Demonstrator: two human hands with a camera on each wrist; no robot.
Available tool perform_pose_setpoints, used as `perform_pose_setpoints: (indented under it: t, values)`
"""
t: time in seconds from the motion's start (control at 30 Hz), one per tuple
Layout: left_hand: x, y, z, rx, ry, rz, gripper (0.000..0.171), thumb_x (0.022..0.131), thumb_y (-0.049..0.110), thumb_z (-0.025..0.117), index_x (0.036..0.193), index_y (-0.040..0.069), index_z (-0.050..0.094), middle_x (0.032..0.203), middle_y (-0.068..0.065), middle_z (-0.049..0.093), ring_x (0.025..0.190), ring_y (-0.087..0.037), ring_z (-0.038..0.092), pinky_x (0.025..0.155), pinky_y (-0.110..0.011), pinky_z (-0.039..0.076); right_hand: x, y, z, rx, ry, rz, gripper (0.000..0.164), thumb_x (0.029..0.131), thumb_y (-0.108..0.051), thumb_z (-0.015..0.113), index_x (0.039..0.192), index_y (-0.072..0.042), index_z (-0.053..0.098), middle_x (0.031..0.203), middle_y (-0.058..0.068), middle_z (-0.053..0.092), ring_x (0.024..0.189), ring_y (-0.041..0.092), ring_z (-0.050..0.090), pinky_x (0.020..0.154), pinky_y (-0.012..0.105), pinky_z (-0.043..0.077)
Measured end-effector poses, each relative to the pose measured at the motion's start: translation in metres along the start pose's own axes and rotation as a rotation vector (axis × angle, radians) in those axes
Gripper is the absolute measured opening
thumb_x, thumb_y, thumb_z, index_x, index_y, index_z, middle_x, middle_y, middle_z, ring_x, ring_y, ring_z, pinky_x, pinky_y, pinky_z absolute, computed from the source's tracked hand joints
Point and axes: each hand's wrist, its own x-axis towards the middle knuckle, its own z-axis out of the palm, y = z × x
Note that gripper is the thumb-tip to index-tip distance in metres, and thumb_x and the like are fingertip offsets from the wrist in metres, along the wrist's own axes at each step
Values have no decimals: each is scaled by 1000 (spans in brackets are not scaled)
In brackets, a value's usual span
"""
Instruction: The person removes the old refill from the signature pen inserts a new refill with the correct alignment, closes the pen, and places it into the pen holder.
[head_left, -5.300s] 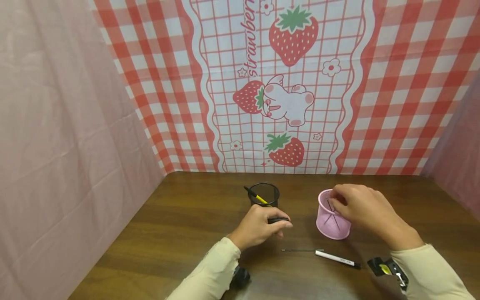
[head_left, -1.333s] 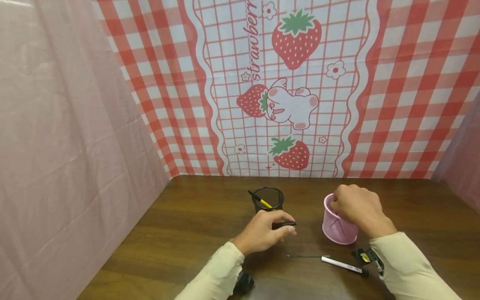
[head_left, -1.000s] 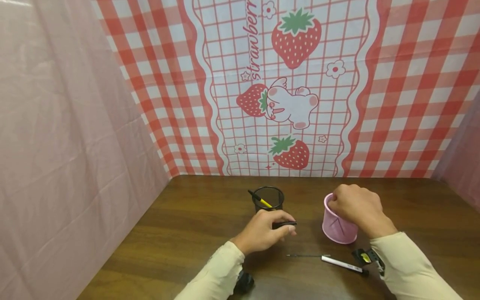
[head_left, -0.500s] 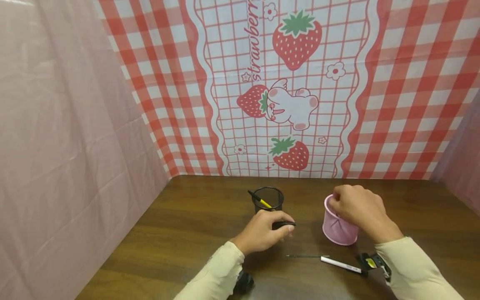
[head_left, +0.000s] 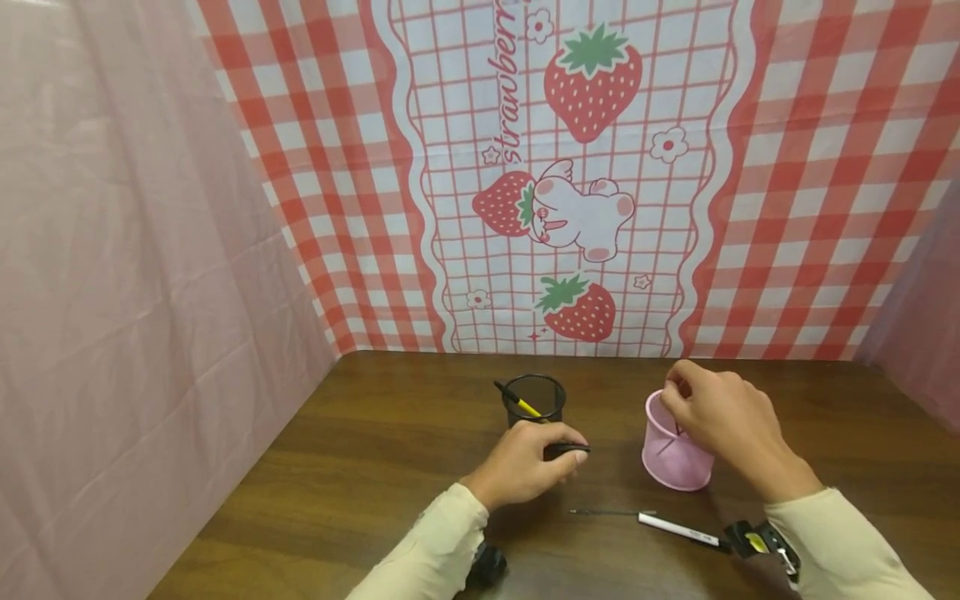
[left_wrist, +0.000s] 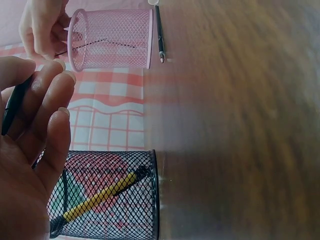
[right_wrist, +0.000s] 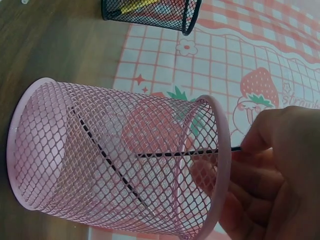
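My left hand (head_left: 521, 462) holds a slim black pen-like piece (head_left: 566, 449) between thumb and fingers, in front of the black mesh pen cup (left_wrist: 107, 195). At the right, my right hand (head_left: 731, 417) is over the mouth of a pink mesh pen cup (head_left: 678, 468). Its thumb and finger pinch the upper end of a thin black rod (right_wrist: 172, 154), like a pen refill, whose lower end is still inside the pink cup. A second thin dark rod (right_wrist: 107, 157) leans inside that cup, seen through the mesh.
A white pen barrel (head_left: 678, 529) with a black end lies on the brown table (head_left: 337, 500), a thin pen refill (head_left: 607, 512) at its left end. The black cup holds a yellow and black pen (head_left: 525, 405). A strawberry-print cloth (head_left: 577, 200) hangs behind.
My right hand, lower in the pink cup a second ago, has risen toward its mouth and pulls the thin rod partway up. My left hand keeps its hold and place.
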Motion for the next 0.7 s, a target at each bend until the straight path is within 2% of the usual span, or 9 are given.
perform_pose_setpoints:
  t: [0.23,0.5,0.7]
  values:
    - [0,1,0,-4,-1,-4,14,99,16,65,109,9,72,78,10,68,63,9,59,59,-15,51,-6,-2,0,22,120,-73,2,88,-20,66,89,-18,64,65,-5,62,54,17,51,45,41,38]
    - [-2,1,-1,20,2,-10,16,99,20,65,110,11,72,77,13,66,62,10,58,57,-14,50,-9,-6,3,10,228,-183,10,82,-14,70,90,-18,66,62,-8,58,50,12,46,43,39,37]
    - [-2,0,-2,61,11,-5,16,99,22,65,110,12,72,76,16,63,60,11,57,56,-13,49,-12,-10,1,-7,281,-288,14,79,-14,73,92,-16,70,71,-7,64,55,10,52,44,38,41]
